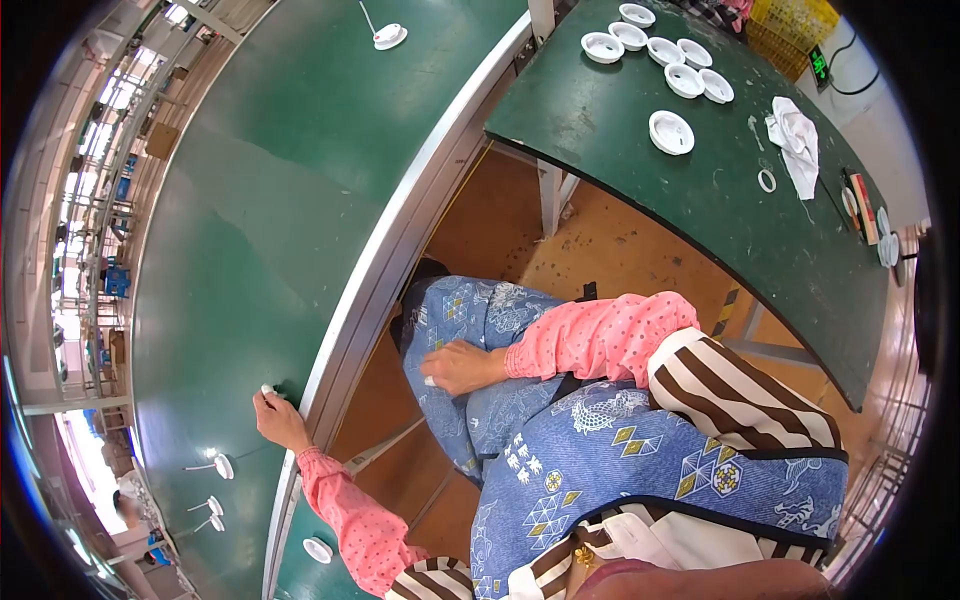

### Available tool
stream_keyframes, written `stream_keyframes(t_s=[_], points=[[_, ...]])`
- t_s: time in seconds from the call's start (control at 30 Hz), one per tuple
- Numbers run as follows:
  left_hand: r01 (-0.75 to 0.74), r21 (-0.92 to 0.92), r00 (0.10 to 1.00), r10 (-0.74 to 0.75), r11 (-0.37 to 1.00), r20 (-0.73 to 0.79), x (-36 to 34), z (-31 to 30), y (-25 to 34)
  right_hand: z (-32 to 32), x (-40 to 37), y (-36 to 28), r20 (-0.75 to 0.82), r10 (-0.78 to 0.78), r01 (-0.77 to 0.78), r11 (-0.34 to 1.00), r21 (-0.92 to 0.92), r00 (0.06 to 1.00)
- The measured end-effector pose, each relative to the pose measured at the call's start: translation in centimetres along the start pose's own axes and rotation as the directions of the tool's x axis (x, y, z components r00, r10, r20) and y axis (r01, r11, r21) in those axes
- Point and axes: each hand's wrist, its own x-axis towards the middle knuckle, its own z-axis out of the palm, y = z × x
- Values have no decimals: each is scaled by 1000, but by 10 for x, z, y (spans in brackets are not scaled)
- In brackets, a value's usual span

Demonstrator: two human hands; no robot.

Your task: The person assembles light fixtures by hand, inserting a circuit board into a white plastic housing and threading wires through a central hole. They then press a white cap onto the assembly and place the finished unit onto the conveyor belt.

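Observation:
My left hand (pixel 281 418) rests at the edge of the green conveyor belt (pixel 270 270), fingers bent together. A white covering shows on one fingertip, and I see nothing held. My right hand (pixel 465 367) lies on the blue patterned apron (pixel 520 430) over my lap, its fingers curled in. White also shows at one of its fingertips. Nearest my left hand on the belt is a white round part (pixel 223 466) with a thin lead. Farther down are two small white parts (pixel 215 515) with leads. Another white round part (pixel 389 36) with a lead lies far up the belt.
A green side table (pixel 620 170) to the right holds several white round housings (pixel 671 132), a white cloth (pixel 794 145) and a white ring (pixel 767 181). The belt's metal rail (pixel 400 215) runs beside my legs. A white disc (pixel 317 550) lies by my left sleeve.

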Motion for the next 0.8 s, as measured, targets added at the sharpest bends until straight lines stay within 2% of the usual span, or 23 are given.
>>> stream_keyframes(t_s=[0.13,0.33,0.53,0.63,0.8], points=[[-11,-9,1000,11,1000,-12,1,-3,6,-1,0,-4,-49,-11,12,1000,14,999],[-28,17,999,28,999,-43,1,-1,0,10,2,0,-15,22,-21,999,25,1000],[4,28,1000,-3,1000,-22,-1,-2,3,18,-2,-2,83,-26,19,997,79,996],[14,6,999,-14,1000,-35,-4,-1,4,16,0,2,89,62,-70,994,88,994],[25,-20,999,-26,999,-38,-3,-3,5,15,2,3,143,120,-134,987,91,982]])
